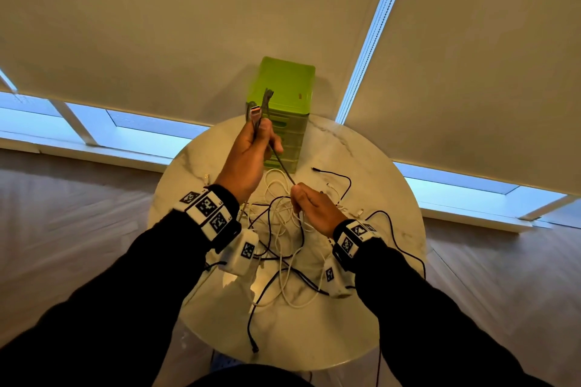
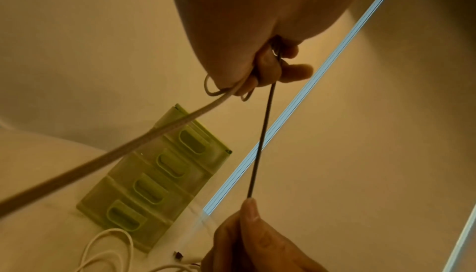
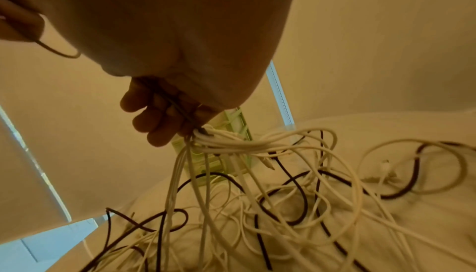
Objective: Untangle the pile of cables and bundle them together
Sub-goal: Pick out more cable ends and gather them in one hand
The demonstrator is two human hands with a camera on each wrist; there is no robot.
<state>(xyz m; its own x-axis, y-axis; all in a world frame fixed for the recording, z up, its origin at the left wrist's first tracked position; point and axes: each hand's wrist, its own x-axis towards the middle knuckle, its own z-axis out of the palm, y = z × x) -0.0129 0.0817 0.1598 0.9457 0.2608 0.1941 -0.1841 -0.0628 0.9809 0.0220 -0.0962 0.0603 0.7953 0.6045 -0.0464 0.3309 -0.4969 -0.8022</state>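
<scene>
Grey cable (image 1: 284, 166) ran taut between my hands: left hand (image 1: 251, 148) clenched its coiled end, right hand (image 1: 309, 207) pinched it above the pile (image 1: 283, 245) on the worktop (image 1: 377, 173). Limp, light, snag-prone; I judged gripping near plugs best.

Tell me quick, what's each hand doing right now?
Left hand: closed, gripping the coiled grey cable.
Right hand: closed, pinching the same grey cable's taut stretch, white cables bunched under it.

white cables (image 1: 284, 264) | black cables (image 1: 394, 239) | green drawer box (image 1: 283, 94) | marbled table (image 1: 361, 166)
</scene>
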